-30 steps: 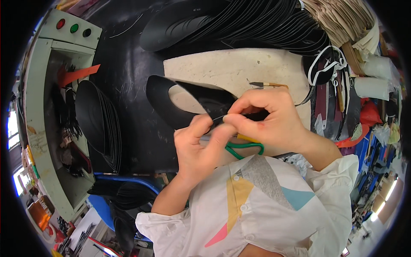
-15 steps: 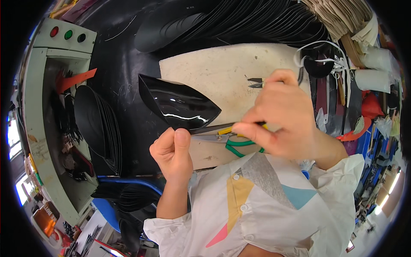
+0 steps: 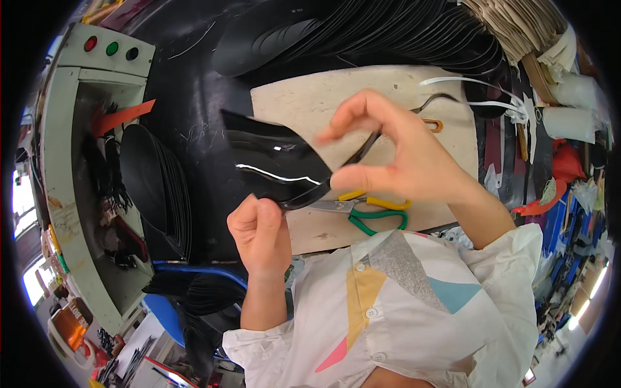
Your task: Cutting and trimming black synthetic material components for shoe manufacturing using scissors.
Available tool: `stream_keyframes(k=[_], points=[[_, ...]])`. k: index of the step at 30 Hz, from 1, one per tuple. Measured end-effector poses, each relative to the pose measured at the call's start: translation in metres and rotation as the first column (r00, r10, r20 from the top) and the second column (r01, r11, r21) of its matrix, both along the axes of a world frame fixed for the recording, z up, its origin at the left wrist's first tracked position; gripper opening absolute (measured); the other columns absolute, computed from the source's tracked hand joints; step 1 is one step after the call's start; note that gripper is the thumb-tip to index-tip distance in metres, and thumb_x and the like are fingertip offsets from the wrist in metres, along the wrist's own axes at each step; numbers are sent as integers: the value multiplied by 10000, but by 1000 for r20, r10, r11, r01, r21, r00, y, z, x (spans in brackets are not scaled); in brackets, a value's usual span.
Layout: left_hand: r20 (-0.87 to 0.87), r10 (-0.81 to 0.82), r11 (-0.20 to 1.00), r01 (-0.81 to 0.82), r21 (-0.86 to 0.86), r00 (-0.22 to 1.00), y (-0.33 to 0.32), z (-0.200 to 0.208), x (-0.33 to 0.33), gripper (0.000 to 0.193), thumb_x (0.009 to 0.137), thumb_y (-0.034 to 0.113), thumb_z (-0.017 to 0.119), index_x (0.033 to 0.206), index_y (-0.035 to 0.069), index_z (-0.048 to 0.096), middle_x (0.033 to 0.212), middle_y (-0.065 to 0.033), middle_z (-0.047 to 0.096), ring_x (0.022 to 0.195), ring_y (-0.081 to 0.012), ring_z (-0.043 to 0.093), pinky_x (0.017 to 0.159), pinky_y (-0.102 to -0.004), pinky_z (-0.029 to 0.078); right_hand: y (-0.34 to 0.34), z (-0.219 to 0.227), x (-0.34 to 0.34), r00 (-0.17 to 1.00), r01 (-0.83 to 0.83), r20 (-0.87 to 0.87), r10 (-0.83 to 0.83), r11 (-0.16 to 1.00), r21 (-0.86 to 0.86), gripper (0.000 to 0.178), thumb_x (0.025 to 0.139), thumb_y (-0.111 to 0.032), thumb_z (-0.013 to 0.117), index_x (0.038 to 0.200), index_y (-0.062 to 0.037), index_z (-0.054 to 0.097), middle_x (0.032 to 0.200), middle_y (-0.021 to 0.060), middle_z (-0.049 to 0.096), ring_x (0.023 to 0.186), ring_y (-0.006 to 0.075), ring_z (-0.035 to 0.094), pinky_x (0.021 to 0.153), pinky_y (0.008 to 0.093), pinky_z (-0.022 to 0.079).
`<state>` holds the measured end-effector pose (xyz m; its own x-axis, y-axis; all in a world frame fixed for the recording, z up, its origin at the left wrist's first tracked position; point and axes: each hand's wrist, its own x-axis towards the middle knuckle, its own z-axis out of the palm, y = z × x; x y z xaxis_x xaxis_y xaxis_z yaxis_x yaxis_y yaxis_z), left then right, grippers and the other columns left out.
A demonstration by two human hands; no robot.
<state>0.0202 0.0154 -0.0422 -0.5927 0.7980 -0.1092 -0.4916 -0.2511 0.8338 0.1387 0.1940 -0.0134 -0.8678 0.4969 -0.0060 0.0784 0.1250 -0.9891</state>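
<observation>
My left hand (image 3: 259, 233) is closed, thumb against curled fingers, on the lower edge of a glossy black curved piece (image 3: 275, 155), shaped like a cap visor. The piece is tilted above the pale board, its shiny face catching light. My right hand (image 3: 394, 152) is open at the piece's right corner, thumb and fingers spread. A thin black strip (image 3: 367, 147) runs from that corner behind my right hand and out over the board. Scissors (image 3: 372, 210) with yellow and green handles lie just below. A small orange handle loop (image 3: 435, 125) shows beyond my right wrist.
A pale board (image 3: 310, 239) covers the middle of the black table. Black curved pieces (image 3: 155, 187) stand stacked at left, and a long row (image 3: 375, 32) lies along the back. A grey cabinet with buttons (image 3: 107, 48) stands left. White strips (image 3: 491, 103) lie at right.
My right hand has moved left and up to the piece's corner, its fingers opening from a grip on the taut strip. The glossy piece has turned slightly; the left hand keeps its hold.
</observation>
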Motion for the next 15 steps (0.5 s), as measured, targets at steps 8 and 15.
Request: stream_keyframes(k=[8, 15], points=[[-152, 93, 970, -124, -207, 984, 16, 23, 7, 439, 715, -41, 737, 1080, -17, 494, 970, -58, 603, 874, -109, 561, 824, -247, 428, -25, 2, -3, 990, -121, -45, 136, 962, 245, 204, 743, 75, 562, 789, -88, 448, 708, 20, 511, 682, 189, 493, 879, 338, 297], [-10, -109, 948, 101, -301, 994, 5, 32, -17, 128, 729, -62, 701, 843, -32, 650, 796, -27, 650, 692, -68, 567, 644, -211, 460, -23, 8, 1, 986, -76, -90, 139, 862, 501, 241, 677, 11, 658, 749, -101, 456, 690, 9, 505, 660, 200, 483, 834, 349, 328]])
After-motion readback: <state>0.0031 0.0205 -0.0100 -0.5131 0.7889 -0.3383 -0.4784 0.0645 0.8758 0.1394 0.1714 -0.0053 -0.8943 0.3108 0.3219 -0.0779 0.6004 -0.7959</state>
